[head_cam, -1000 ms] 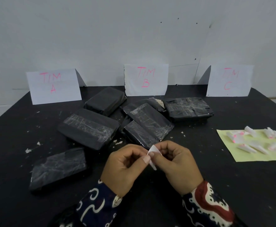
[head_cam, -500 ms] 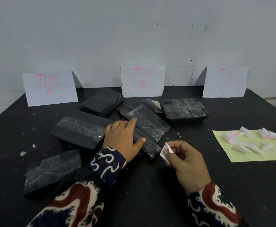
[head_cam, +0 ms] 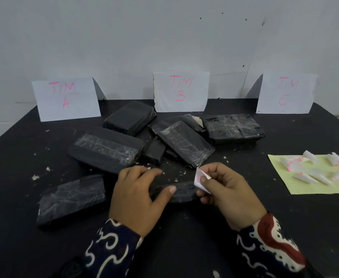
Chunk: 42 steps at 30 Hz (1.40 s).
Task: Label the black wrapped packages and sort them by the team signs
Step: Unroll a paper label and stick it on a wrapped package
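Your left hand [head_cam: 136, 199] grips a black package [head_cam: 181, 192] by its left end, thumb on the near side, fingers curled over the top. Your right hand [head_cam: 228, 194] pinches a small white label [head_cam: 200, 180] between thumb and forefinger, right at the package's right end. Beyond your hands lie the other packages [head_cam: 106, 148], then the team signs [head_cam: 180, 91]. Right of your right hand, more labels sit on a yellow sheet [head_cam: 305, 185].

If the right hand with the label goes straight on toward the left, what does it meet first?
Most likely the small black package that the left hand grips. The right hand pinches the label right at that package's end, though depth is unclear.
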Motion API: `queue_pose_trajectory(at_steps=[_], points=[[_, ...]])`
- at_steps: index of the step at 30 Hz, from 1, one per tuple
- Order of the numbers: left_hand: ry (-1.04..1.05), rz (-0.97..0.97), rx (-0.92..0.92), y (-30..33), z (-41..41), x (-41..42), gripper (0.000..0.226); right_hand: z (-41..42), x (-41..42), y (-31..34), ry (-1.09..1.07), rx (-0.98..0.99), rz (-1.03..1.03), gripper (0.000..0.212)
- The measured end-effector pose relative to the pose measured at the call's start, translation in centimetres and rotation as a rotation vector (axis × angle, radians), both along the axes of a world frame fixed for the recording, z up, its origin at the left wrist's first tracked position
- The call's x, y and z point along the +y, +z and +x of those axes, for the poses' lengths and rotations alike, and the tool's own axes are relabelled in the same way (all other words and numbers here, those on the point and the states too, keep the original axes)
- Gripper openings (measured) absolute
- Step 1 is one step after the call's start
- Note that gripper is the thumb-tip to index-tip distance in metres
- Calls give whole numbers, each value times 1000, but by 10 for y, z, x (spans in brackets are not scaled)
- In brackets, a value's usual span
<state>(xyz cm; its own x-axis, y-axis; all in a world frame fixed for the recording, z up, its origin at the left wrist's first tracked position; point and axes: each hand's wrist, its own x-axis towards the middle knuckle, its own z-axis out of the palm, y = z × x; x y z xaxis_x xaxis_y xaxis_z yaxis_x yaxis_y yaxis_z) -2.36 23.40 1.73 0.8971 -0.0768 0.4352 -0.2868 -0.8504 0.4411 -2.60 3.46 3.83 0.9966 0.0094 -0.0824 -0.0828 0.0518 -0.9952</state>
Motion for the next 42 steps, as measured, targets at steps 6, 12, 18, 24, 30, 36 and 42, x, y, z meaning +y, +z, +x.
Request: queue_pose_trajectory(at_steps=[6, 12, 18, 24, 30, 36, 42], points=[[-476, -168, -133, 34, 4, -10, 35, -6, 11, 7, 194, -143, -258, 15], [-553, -101, -199, 27, 14, -4, 14, -8, 9, 11, 297, -153, -344, 10], [-325, -315, -34, 22, 6, -3, 35, -2, 9, 12, 242, -94, -337, 44], [-139, -415, 109, 11, 1, -1, 25, 13, 18, 10, 27, -85, -366, 31], [-25, -334, 138, 1, 1, 0, 8, 17, 28, 4, -32, -104, -565, 27], [8, -114, 76, -2, 3, -2, 20, 12, 37, 0, -50, -159, -814, 33], [34, 45, -9, -10, 4, -2, 22, 8, 45, -5, -63, -292, -969, 34]])
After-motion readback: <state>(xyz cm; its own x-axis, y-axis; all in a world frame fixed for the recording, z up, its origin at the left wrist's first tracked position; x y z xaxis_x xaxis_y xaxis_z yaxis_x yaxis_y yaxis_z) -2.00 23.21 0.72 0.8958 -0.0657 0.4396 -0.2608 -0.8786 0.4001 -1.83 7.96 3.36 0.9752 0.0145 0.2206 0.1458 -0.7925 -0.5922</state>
